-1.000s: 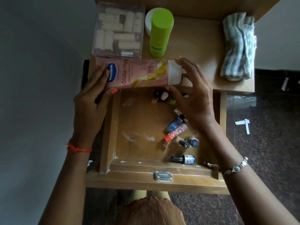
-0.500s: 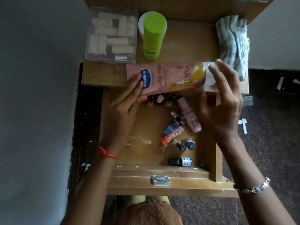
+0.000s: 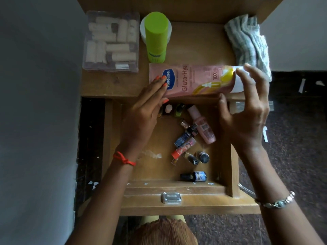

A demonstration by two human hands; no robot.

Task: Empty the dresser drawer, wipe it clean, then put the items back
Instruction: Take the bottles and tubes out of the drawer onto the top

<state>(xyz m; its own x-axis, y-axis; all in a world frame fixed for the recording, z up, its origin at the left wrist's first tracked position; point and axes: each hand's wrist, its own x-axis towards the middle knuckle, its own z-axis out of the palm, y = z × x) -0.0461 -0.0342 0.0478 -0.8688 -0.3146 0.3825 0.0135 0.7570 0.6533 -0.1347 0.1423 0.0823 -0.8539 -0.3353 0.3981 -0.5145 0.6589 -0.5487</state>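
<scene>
The open wooden drawer [image 3: 177, 190] holds several small cosmetics: a pink bottle [image 3: 203, 128], a dark bottle [image 3: 194, 176] near the front and nail polishes [image 3: 203, 157]. White smears mark its floor. A pink Vaseline tube [image 3: 192, 80] lies along the front edge of the dresser top [image 3: 194, 45]. My left hand [image 3: 143, 117] touches the tube's left end with straight fingers. My right hand [image 3: 247, 112] holds the white cap end, thumb below and curled fingers above.
On the dresser top stand a clear plastic box of beige rolls [image 3: 111, 43] at the left, a green bottle [image 3: 156, 38] in front of a white jar [image 3: 143, 32], and a folded striped cloth [image 3: 247, 43] at the right. A grey wall runs along the left.
Both hands have slid the Vaseline tube to the right along the dresser top's front edge, from below the plastic box to below the green bottle. The pink bottle in the drawer is now uncovered.
</scene>
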